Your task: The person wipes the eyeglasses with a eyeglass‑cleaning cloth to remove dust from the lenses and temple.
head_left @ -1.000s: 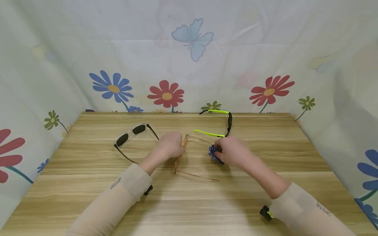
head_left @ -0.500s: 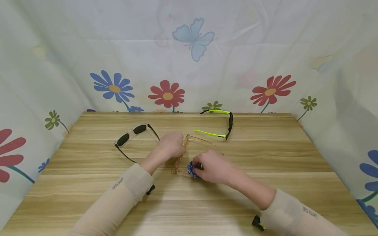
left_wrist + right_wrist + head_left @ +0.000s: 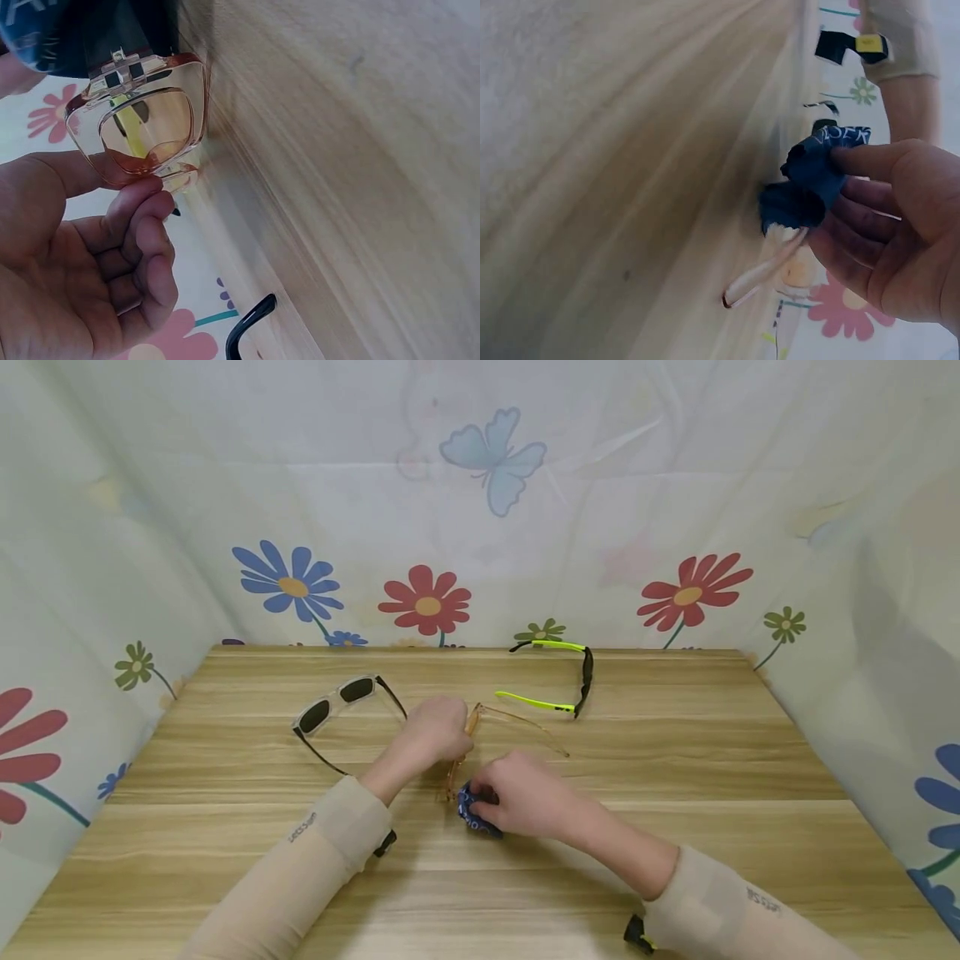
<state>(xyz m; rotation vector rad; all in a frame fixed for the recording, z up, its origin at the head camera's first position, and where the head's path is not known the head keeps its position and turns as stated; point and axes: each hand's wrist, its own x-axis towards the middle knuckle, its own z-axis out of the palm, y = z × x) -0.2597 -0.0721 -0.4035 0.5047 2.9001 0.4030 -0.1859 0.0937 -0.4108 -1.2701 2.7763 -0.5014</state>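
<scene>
Left hand (image 3: 438,728) pinching amber glasses (image 3: 157,124) | right hand (image 3: 525,795) pinching blue cloth (image 3: 799,191) | table's right edge (image 3: 834,793) well away

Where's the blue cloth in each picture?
Head: blue cloth below the middle, in the right hand.
Left wrist: blue cloth in the top left corner.
Right wrist: blue cloth right of the middle.
Shared landmark: orange glasses, close by; only part shows from the right wrist.

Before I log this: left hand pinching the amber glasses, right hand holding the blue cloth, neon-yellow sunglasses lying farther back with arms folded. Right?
Not quite: the neon-yellow sunglasses have their arms spread open, as the head view shows. The left hand does pinch the amber glasses, and the right hand holds the blue cloth.
</scene>
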